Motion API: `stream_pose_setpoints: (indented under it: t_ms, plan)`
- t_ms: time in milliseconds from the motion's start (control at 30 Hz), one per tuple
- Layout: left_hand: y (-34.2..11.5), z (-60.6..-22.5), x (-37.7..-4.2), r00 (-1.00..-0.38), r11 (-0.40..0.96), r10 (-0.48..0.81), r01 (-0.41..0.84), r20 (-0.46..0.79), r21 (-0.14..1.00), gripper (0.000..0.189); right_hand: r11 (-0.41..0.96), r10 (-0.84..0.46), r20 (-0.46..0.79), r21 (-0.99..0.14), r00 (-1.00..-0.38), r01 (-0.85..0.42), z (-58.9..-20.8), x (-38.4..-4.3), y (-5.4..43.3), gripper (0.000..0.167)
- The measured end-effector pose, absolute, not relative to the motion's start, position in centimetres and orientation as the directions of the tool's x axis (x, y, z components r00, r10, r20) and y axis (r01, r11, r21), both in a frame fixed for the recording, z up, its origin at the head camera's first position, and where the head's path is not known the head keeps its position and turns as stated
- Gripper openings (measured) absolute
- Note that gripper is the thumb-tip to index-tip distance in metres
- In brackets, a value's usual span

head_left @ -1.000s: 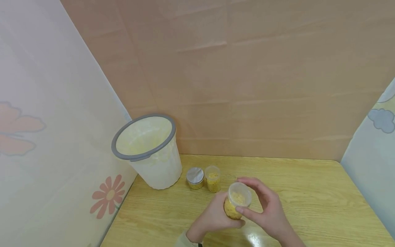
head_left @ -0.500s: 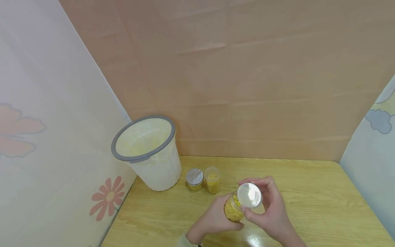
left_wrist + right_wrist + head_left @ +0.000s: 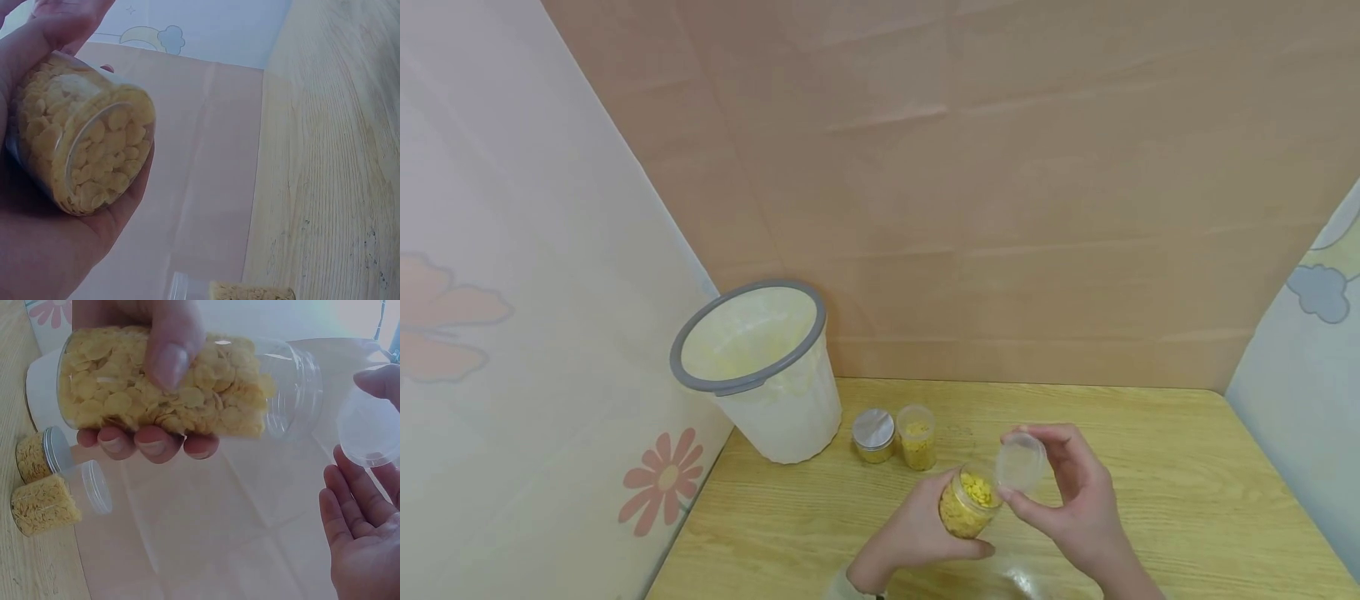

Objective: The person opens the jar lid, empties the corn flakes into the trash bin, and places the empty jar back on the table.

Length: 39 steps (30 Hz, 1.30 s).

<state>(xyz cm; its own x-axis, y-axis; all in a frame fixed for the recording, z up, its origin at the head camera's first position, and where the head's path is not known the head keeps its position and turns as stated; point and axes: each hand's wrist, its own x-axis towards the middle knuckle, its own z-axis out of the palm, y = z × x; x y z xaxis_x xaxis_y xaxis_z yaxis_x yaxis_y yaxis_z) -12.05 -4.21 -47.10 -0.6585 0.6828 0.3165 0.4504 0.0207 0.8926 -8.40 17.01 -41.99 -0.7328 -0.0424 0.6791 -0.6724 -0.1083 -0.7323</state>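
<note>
My left hand [image 3: 928, 525] grips a clear jar [image 3: 964, 507] filled with yellow flakes, its mouth uncovered and tilted toward the right. In the right wrist view the fingers and thumb wrap round the jar [image 3: 187, 387], and the flakes stop short of its threaded neck. Just right of the mouth, my right hand [image 3: 1075, 500] pinches a translucent round lid [image 3: 1021, 462] by its edge, apart from the jar. The left wrist view shows the jar's base [image 3: 109, 156] with flakes pressed against it.
A silver-lidded jar [image 3: 874, 432] and a clear-lidded jar [image 3: 917, 437], both with yellow contents, stand side by side on the wooden table [image 3: 1150, 467]. Behind them at the left is a white bin [image 3: 790, 417] with a grey rim. A plain backdrop [image 3: 1000, 208] rises behind the table.
The lid has come off the jar's mouth. My right hand has moved it to the right, away from the jar, which now tips more toward the right.
</note>
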Motion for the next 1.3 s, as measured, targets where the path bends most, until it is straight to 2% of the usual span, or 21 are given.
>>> stream_pose_setpoints:
  t_ms: [167, 300, 467, 567, 700, 900, 1167, 1300]
  plan:
    - [-4.4, -47.0, -12.0, -0.651, -0.002, 0.66, 0.499, 0.376, 0.867, 0.061, -0.065, -0.027, 0.673, -0.739, -0.739, -0.671, -42.1, -8.3, 17.0, 0.071]
    - [-5.0, -46.7, -11.7, -0.692, -0.001, 0.624, 0.464, 0.364, 0.886, 0.065, -0.068, -0.014, 0.707, -0.706, -0.707, -0.704, -42.3, -8.5, 17.2, 0.07]
    - [-6.0, -46.6, -12.0, -0.728, -0.027, 0.597, 0.4, 0.336, 0.916, 0.065, -0.045, -0.016, 0.686, -0.727, -0.727, -0.685, -42.6, -8.6, 17.4, 0.071]
    - [-6.7, -46.4, -12.3, -0.745, -0.042, 0.58, 0.378, 0.33, 0.925, 0.064, -0.005, -0.015, 0.642, -0.767, -0.766, -0.642, -42.7, -8.5, 17.4, 0.075]
    - [-7.8, -45.6, -12.3, -0.785, -0.002, 0.523, 0.389, 0.332, 0.921, 0.065, 0.105, 0.018, 0.554, -0.829, -0.832, -0.55, -42.5, -8.3, 17.4, 0.079]
    - [-9.9, -44.3, -12.6, -0.817, 0.038, 0.439, 0.432, 0.374, 0.901, 0.068, 0.223, 0.072, 0.513, -0.844, -0.855, -0.488, -42.8, -8.4, 17.6, 0.074]
    - [-13.2, -42.2, -13.8, -0.83, 0.142, 0.321, 0.519, 0.457, 0.843, 0.066, 0.246, 0.096, 0.513, -0.843, -0.853, -0.479, -43.1, -8.6, 18.1, 0.067]
    - [-14.2, -40.7, -14.0, -0.852, 0.193, 0.21, 0.517, 0.48, 0.834, 0.059, 0.229, 0.105, 0.509, -0.849, -0.855, -0.477, -43.1, -8.7, 18.2, 0.07]
